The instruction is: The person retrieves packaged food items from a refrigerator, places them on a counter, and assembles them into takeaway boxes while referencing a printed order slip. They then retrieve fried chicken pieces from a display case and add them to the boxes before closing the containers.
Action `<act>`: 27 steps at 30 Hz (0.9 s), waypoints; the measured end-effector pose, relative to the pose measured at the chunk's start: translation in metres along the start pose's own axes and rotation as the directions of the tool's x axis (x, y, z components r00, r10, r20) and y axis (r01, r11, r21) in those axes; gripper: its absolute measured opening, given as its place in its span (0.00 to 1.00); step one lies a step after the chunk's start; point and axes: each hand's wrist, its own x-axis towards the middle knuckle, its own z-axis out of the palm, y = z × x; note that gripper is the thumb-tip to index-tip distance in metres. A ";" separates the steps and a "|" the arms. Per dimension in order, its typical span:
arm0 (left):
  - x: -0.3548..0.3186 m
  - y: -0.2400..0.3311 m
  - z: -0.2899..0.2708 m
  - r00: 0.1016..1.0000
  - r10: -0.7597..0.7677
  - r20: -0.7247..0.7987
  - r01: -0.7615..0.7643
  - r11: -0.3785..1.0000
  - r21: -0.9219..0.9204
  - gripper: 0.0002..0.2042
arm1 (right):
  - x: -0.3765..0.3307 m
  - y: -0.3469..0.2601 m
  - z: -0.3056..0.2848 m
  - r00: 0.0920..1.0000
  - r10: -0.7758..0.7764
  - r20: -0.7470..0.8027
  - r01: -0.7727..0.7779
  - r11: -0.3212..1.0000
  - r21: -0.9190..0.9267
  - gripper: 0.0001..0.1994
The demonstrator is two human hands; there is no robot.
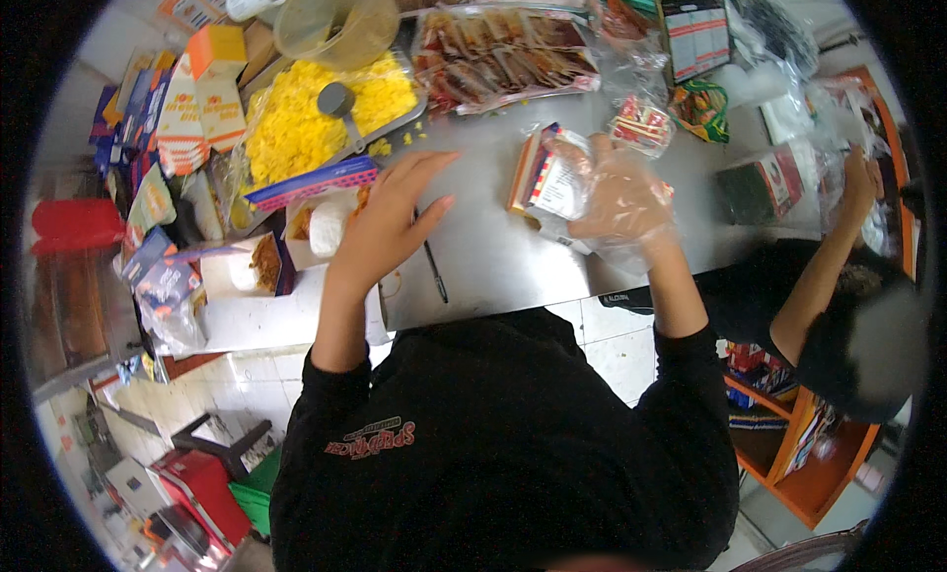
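My left hand (395, 217) is bare and open, its fingers stretched over the steel table (473, 247). Beside it stands an open cardboard food box (301, 222) with a white rounded lump, likely rice, and browned food inside. My right hand (631, 207) wears a clear plastic glove. It closes on the right side of a small carton (557, 178) with a white printed face and orange side; some fingers are blurred. Right behind that hand lies a clear bag of small red-and-white packets (642, 125). A black pen (435, 273) rests near the table's front edge.
A tray of yellow rice (296, 118) with a grey scoop (336, 101) stands at the back left. Behind it is a clear tub (335, 25). Another filled box (237, 271) sits far left. A tray of packed brown food (503, 54) lies behind. Another person's arm (829, 247) reaches in at right.
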 end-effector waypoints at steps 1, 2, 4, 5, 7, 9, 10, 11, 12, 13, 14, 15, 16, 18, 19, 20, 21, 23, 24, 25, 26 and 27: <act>-0.017 0.004 -0.011 1.000 -0.016 -0.021 0.015 0.998 -0.061 0.24 | -0.001 0.001 0.003 1.000 0.025 0.005 -0.026 0.998 0.059 0.54; -0.034 0.007 -0.020 0.992 -0.114 -0.052 0.109 0.990 -0.090 0.23 | -0.002 0.004 0.004 1.000 0.005 -0.014 -0.005 0.999 0.045 0.57; -0.066 0.009 -0.035 0.957 -0.253 -0.139 0.232 0.961 -0.148 0.22 | -0.007 0.006 0.004 0.984 -0.051 -0.172 0.048 0.999 -0.026 0.62; -0.081 0.006 -0.042 0.935 -0.294 -0.197 0.267 0.952 -0.150 0.22 | -0.011 0.008 0.000 0.990 -0.025 -0.136 0.024 1.000 -0.014 0.69; -0.111 0.000 -0.051 0.874 -0.376 -0.308 0.340 0.926 -0.164 0.22 | -0.020 0.002 -0.009 0.943 0.000 -0.333 0.021 0.998 0.059 0.61; -0.137 -0.006 -0.060 0.792 -0.485 -0.371 0.451 0.874 -0.181 0.17 | -0.030 -0.015 -0.020 0.862 0.024 -0.507 0.107 0.968 0.229 0.50; -0.148 -0.010 -0.065 0.748 -0.544 -0.379 0.530 0.834 -0.153 0.15 | -0.035 -0.023 -0.027 0.822 0.061 -0.567 0.177 0.918 0.355 0.43; -0.157 -0.012 -0.067 0.750 -0.536 -0.387 0.531 0.837 -0.131 0.13 | -0.039 -0.034 -0.032 0.780 0.110 -0.616 0.253 0.845 0.471 0.36; -0.165 -0.013 -0.069 0.716 -0.587 -0.378 0.583 0.801 -0.139 0.11 | -0.040 -0.052 -0.029 0.811 0.181 -0.556 0.254 0.747 0.614 0.29; -0.170 -0.015 -0.069 0.742 -0.571 -0.350 0.569 0.813 -0.119 0.09 | -0.041 -0.076 -0.020 0.842 0.242 -0.481 0.242 0.627 0.740 0.23; -0.174 -0.017 -0.070 0.767 -0.563 -0.308 0.564 0.820 -0.096 0.09 | -0.040 -0.098 -0.010 0.871 0.291 -0.395 0.218 0.491 0.844 0.17; -0.177 -0.019 -0.071 0.808 -0.489 -0.328 0.504 0.862 -0.043 0.09 | -0.024 -0.120 0.002 0.813 0.173 -0.555 0.297 0.697 0.652 0.14; -0.177 -0.022 -0.072 0.835 -0.435 -0.338 0.463 0.886 0.005 0.09 | -0.007 -0.132 0.012 0.849 0.045 -0.526 0.321 0.748 0.581 0.14; -0.173 -0.035 -0.078 0.798 -0.426 -0.426 0.463 0.886 -0.019 0.12 | 0.023 -0.160 0.035 0.921 0.044 -0.388 0.193 0.813 0.550 0.18; -0.168 -0.044 -0.082 0.771 -0.430 -0.470 0.455 0.888 -0.067 0.13 | 0.034 -0.172 0.047 0.937 0.064 -0.343 0.117 0.868 0.482 0.20; -0.161 -0.054 -0.087 0.752 -0.393 -0.529 0.404 0.909 -0.100 0.14 | 0.045 -0.180 0.057 0.983 0.069 -0.171 0.028 0.861 0.507 0.21; -0.151 -0.064 -0.089 0.752 -0.377 -0.541 0.429 0.903 -0.032 0.16 | 0.055 -0.188 0.066 0.997 0.075 -0.007 -0.061 0.853 0.518 0.22; -0.136 -0.075 -0.091 0.789 -0.398 -0.469 0.518 0.840 0.159 0.19 | 0.061 -0.201 0.085 0.990 0.127 0.061 -0.137 0.764 0.630 0.24; -0.132 -0.077 -0.088 0.793 -0.357 -0.494 0.425 0.905 0.027 0.20 | 0.056 -0.206 0.094 0.982 0.186 -0.025 -0.108 0.672 0.733 0.24; -0.126 -0.077 -0.082 0.784 -0.378 -0.493 0.369 0.922 -0.120 0.21 | 0.049 -0.210 0.102 0.966 0.246 -0.077 -0.080 0.570 0.817 0.25; -0.119 -0.077 -0.076 0.783 -0.375 -0.496 0.279 0.925 -0.259 0.22 | 0.040 -0.213 0.109 0.938 0.281 -0.204 -0.014 0.617 0.787 0.25; -0.113 -0.078 -0.075 0.771 -0.418 -0.480 0.296 0.903 -0.311 0.25 | 0.029 -0.214 0.115 0.904 0.302 -0.302 0.029 0.663 0.748 0.26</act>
